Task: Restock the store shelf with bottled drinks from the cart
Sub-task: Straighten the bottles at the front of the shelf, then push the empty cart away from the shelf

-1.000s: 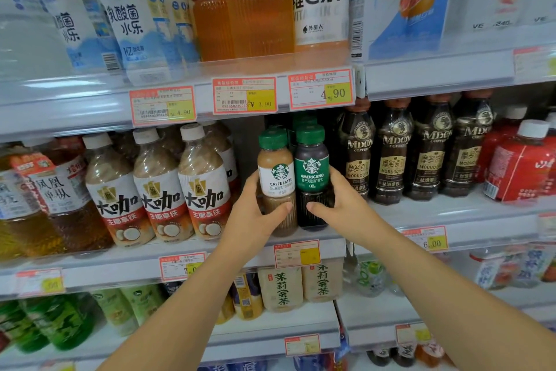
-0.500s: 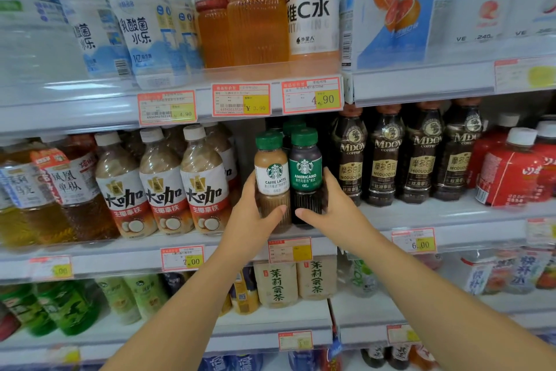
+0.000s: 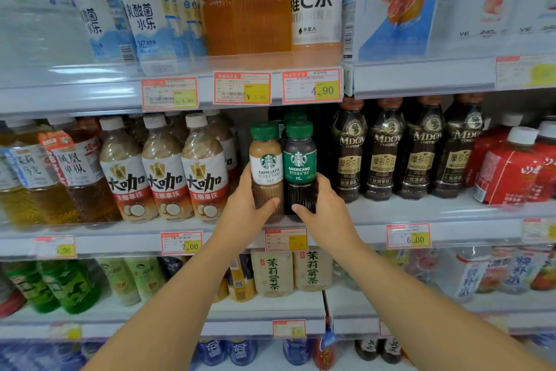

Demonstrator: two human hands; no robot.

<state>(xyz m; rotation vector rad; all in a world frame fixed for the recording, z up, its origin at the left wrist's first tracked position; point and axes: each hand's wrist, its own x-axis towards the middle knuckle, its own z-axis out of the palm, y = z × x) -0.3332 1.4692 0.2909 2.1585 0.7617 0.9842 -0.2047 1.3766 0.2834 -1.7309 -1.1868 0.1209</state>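
Tall coconut-latte bottles [image 3: 204, 172] are being seen just left of the held pair and dark coffee bottles [image 3: 349, 154] just right, with more green caps [image 3: 296, 117] behind. The caffe latte bottle [image 3: 266, 160], tan with a white label, is being gripped by the left hand [image 3: 243, 215], fingers curled round its lower body. The americano bottle [image 3: 299, 157], dark with a green label, is being gripped likewise by the right hand [image 3: 329, 215]. Both are being held upright, caps up and touching, at the front edge of the middle shelf [image 3: 421, 209].
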